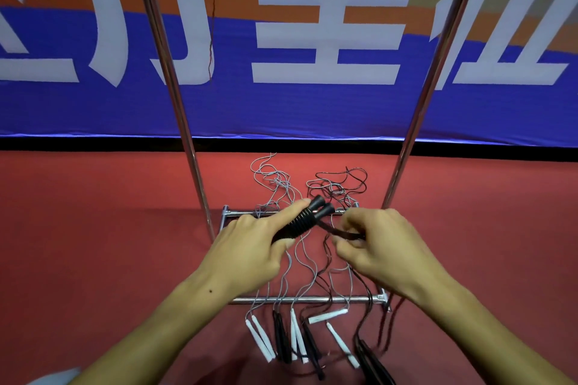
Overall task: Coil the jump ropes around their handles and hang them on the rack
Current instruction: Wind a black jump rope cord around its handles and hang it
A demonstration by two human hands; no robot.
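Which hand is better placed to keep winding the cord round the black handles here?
Right. The left hand already grips the paired black handles, holding them steady, while the right hand pinches the black cord right beside them, free to loop it round.

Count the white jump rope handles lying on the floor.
5, all on the red floor near the rack's front bar: a pair at left, one centre, one angled under the bar, one at right. Black handles may hide more.
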